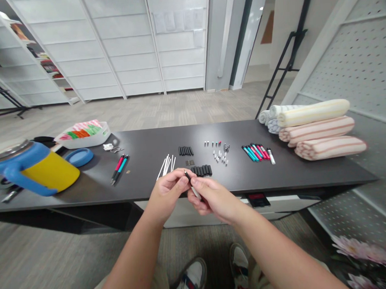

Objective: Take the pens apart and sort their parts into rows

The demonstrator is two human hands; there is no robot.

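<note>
Over the table's front edge, my left hand (169,189) and my right hand (213,195) meet with closed fingers. Between them is a partly assembled pen (196,193), black at its upper end and white or silver lower down; my fingers cover part of it. Just beyond lie black rubber grips (202,170), small metal springs (189,162) and a row of black pen parts (186,151). White refill tubes (167,164) fan out by my left hand. Small clear and silver pen parts (220,157) are scattered farther right, with short tips (212,143) behind them.
Coloured pen barrels (258,152) lie to the right, before rolled towels (321,131). Two finished-looking pens (119,169) rest at left, near a blue-and-yellow jug (48,169), a blue lid (79,157) and a white basket (89,140). The dark table (147,140) ends below my hands.
</note>
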